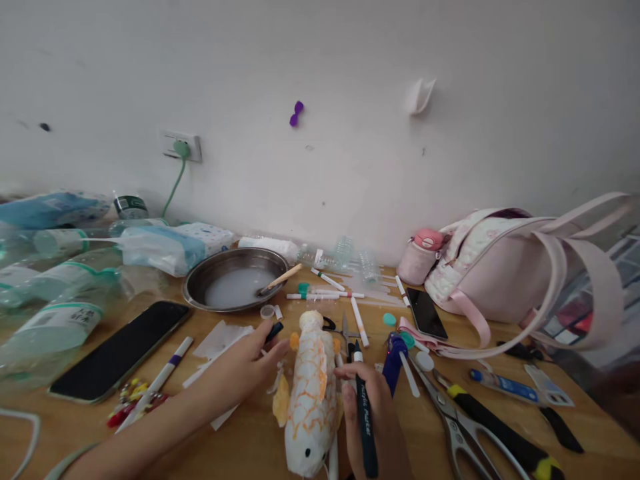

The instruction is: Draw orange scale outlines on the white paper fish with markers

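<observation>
This looks like a craft corner, maybe in a home, because around the metal bowl [235, 277] on the wooden counter [260, 413] there are markers, scissors and plastic bottles.

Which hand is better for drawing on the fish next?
Probably the right hand: it holds the dark marker close beside the fish. The left hand holds a small dark piece, perhaps the cap.

We're live from the head, looking forward and down.
We've got the counter [245, 450] close below us, the wall [350, 180] facing us beyond.
</observation>
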The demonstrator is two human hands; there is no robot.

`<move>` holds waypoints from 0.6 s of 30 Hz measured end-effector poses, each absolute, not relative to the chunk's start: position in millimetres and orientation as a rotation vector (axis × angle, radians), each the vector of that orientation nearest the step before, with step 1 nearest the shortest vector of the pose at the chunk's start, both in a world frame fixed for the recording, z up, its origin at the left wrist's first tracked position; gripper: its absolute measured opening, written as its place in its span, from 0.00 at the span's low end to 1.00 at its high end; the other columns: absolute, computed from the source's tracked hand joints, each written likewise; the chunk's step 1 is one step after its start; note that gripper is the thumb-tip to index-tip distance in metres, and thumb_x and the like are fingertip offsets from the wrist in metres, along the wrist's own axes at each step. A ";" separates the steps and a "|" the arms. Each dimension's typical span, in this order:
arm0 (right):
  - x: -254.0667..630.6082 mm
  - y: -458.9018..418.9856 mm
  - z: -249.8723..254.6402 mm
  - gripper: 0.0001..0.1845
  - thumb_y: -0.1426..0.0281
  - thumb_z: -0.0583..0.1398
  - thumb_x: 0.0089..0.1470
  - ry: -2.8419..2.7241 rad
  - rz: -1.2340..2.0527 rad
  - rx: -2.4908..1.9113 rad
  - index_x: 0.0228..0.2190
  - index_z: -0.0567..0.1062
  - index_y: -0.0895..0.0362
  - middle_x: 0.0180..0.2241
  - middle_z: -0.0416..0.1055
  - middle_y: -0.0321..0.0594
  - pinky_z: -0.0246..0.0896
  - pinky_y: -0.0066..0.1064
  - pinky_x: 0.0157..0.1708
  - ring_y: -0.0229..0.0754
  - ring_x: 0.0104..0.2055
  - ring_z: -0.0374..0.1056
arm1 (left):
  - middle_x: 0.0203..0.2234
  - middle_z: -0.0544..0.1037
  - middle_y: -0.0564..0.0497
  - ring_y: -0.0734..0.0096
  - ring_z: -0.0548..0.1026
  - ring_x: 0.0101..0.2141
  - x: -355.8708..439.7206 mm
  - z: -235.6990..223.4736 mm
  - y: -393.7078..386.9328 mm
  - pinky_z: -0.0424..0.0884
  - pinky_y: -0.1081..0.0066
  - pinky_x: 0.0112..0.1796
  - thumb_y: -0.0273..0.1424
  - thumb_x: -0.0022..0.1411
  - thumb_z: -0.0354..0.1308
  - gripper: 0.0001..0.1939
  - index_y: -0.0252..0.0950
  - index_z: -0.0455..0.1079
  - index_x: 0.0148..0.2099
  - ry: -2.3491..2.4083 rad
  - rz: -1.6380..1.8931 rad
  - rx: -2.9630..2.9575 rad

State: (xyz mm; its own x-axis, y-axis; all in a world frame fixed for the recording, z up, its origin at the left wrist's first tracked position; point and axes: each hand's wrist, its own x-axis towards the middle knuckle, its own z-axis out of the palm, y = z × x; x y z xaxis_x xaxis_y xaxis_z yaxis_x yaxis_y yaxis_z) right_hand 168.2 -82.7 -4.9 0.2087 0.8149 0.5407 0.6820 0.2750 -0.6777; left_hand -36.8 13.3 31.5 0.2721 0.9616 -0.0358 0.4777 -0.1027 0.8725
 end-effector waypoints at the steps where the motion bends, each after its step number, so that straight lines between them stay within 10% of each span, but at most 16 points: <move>1: 168.6 -82.1 -5.7 0.14 0.56 0.51 0.70 -1.517 0.164 -1.451 0.42 0.74 0.48 0.39 0.77 0.37 0.69 0.33 0.46 0.44 0.44 0.74 | 0.29 0.79 0.50 0.54 0.77 0.35 -33.9 29.9 13.6 0.68 0.62 0.38 0.51 0.60 0.54 0.17 0.42 0.67 0.38 1.313 0.721 1.717; 12: 182.2 -77.0 -5.9 0.14 0.53 0.54 0.67 -1.628 0.146 -1.182 0.46 0.74 0.44 0.36 0.79 0.33 0.70 0.31 0.42 0.42 0.39 0.76 | 0.33 0.78 0.42 0.49 0.74 0.35 -47.2 29.0 14.6 0.64 0.57 0.36 0.43 0.69 0.43 0.16 0.39 0.66 0.41 1.393 0.846 2.142; 18: 160.8 -91.5 10.6 0.15 0.54 0.47 0.71 -1.399 0.325 -1.083 0.43 0.69 0.46 0.27 0.75 0.30 0.70 0.30 0.38 0.40 0.32 0.74 | 0.29 0.76 0.51 0.64 0.69 0.30 -50.0 44.0 4.6 0.59 0.67 0.32 0.29 0.69 0.48 0.08 0.40 0.68 0.39 0.917 1.059 2.668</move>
State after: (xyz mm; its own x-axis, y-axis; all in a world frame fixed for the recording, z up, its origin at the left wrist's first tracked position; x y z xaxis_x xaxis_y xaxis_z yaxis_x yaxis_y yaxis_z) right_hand 160.8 -91.5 10.6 0.2183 0.7502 0.6241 0.3978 0.5155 -0.7589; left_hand -50.0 4.6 44.0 0.5694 0.5818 0.5807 0.4918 -0.8072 0.3265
